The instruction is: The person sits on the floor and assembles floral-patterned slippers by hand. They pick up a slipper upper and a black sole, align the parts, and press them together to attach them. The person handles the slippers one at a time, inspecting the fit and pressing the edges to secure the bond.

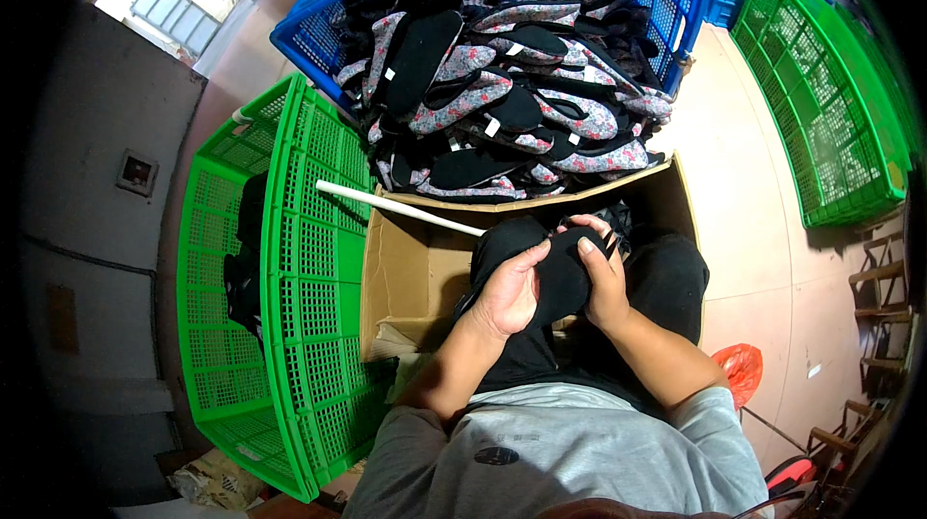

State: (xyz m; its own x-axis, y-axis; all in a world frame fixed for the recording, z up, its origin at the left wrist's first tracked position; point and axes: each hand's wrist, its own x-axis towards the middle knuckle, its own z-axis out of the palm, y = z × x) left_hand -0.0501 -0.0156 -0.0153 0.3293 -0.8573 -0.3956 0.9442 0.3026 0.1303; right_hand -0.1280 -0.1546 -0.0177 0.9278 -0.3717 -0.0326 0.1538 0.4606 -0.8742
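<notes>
Just above my lap I hold a black slipper point(560, 285) in both hands, its smooth dark side facing up. My left hand point(507, 297) grips its left edge with the thumb lying on top. From the other side, my right hand point(604, 280) clasps it, thumb on top and fingers curled round the far end. Part of the slipper blends into my black trousers, so its full outline is hard to make out. Beyond my hands, a big heap of flowered slippers with black soles point(512, 104) fills a blue crate point(676, 7). A white rod point(396, 205) slants toward my left knee.
An opened cardboard box point(406, 268) stands around my knees, against the blue crate. To my left is a green crate point(323, 326) with dark items inside. Another green crate point(821, 104) sits at far right, with a red plastic bag point(740, 372) and a wooden rack point(879, 273) nearer.
</notes>
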